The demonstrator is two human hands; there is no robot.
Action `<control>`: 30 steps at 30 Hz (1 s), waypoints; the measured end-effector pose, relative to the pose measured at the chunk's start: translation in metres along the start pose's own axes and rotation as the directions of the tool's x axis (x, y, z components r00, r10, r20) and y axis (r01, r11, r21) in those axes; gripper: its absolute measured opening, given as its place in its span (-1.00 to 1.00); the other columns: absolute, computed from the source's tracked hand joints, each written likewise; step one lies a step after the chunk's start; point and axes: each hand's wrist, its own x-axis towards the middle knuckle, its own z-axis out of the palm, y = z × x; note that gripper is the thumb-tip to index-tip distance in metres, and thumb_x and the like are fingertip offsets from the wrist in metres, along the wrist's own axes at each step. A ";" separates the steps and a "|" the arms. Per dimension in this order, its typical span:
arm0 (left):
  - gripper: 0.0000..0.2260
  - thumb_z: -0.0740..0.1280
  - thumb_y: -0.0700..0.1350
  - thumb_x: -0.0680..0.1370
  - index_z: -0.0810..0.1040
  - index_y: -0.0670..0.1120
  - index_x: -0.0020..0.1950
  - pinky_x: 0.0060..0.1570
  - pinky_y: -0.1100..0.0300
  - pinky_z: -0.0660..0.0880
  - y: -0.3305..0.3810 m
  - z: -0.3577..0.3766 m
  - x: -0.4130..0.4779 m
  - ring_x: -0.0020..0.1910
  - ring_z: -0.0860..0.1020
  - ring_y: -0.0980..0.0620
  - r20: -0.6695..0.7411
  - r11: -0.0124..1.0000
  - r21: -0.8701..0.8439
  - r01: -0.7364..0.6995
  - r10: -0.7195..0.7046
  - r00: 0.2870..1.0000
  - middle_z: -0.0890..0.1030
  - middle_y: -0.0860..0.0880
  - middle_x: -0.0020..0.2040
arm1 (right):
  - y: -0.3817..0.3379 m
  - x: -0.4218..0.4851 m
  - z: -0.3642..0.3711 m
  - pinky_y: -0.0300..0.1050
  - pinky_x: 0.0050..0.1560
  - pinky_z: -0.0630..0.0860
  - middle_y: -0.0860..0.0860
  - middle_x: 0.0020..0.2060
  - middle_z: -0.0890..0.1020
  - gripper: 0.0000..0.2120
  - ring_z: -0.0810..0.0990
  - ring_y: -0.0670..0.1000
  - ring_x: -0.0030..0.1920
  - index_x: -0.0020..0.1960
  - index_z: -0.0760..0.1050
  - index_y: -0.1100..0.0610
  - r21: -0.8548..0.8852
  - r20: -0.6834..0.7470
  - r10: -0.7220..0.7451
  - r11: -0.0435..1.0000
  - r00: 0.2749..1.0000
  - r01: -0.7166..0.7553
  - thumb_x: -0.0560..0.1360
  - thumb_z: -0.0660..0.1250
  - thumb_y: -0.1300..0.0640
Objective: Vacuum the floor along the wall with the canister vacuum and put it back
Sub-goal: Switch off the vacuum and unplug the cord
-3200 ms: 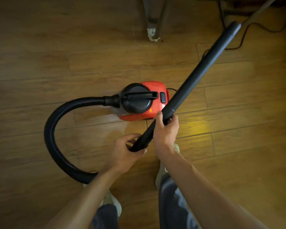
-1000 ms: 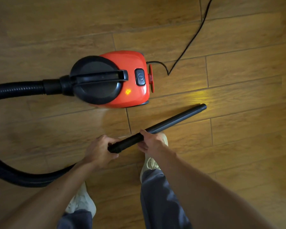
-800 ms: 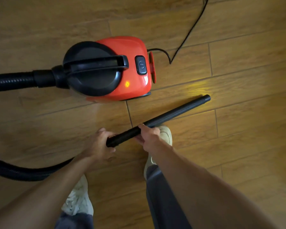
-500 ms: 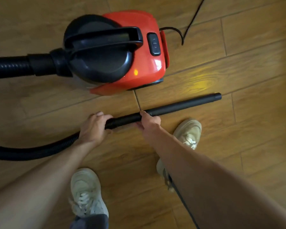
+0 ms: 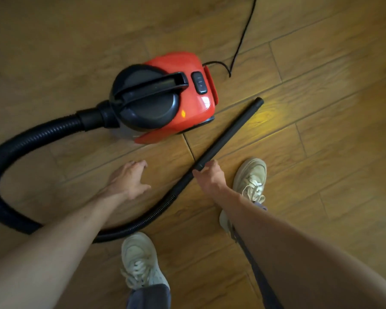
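My left shoe (image 5: 140, 262), pale and laced, stands near six o'clock on the wood-plank floor (image 5: 321, 163), a grey trouser cuff (image 5: 148, 296) over its heel. My right shoe (image 5: 250, 181) sits further forward at four o'clock, toe towards twelve. A yellow patch of light (image 5: 270, 110) glows on the planks at two o'clock.

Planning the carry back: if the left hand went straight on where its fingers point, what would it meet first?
Probably the red canister, at its near lower edge. The open left hand has only bare floor before it. Its height is unclear.
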 end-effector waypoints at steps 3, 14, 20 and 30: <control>-0.43 0.48 0.09 0.42 0.38 -0.01 0.35 0.25 -0.02 0.44 0.017 -0.045 -0.034 0.32 0.42 -0.09 -0.031 0.998 0.024 -0.062 0.063 0.998 0.47 -0.07 0.31 | -0.008 -0.051 -0.031 -0.03 0.13 0.46 0.16 0.18 0.55 -0.52 0.52 0.19 0.22 0.33 0.31 0.18 -0.301 0.018 -0.267 0.918 0.963 0.260 0.53 0.37 0.01; -0.46 0.44 0.17 0.43 0.38 -0.02 0.30 0.07 -0.01 0.50 0.118 -0.193 -0.176 0.22 0.51 -0.10 -0.181 0.924 0.311 -0.224 0.289 0.940 0.50 -0.04 0.21 | -0.067 -0.227 -0.148 0.00 0.21 0.42 0.13 0.21 0.47 -0.48 0.45 0.16 0.26 0.40 0.26 0.20 -0.543 0.000 -0.580 0.685 0.815 0.487 0.55 0.32 -0.01; -0.38 0.47 0.15 0.40 0.36 -0.03 0.36 0.15 -0.06 0.49 0.167 -0.249 -0.240 0.26 0.48 -0.14 -0.203 0.909 0.343 -0.237 0.318 0.926 0.48 -0.08 0.24 | -0.072 -0.307 -0.205 0.05 0.22 0.45 0.11 0.21 0.47 -0.47 0.43 0.16 0.27 0.40 0.27 0.20 -0.559 -0.067 -0.635 0.663 0.769 0.498 0.54 0.31 -0.03; -0.38 0.44 0.16 0.43 0.30 0.00 0.39 0.07 -0.04 0.48 0.297 -0.322 -0.353 0.23 0.50 -0.13 -0.308 0.871 0.425 -0.246 0.395 0.865 0.49 -0.06 0.20 | -0.064 -0.422 -0.343 0.03 0.20 0.48 0.09 0.25 0.47 -0.37 0.42 0.14 0.30 0.50 0.18 0.17 -0.630 -0.133 -0.736 0.580 0.664 0.517 0.57 0.29 -0.09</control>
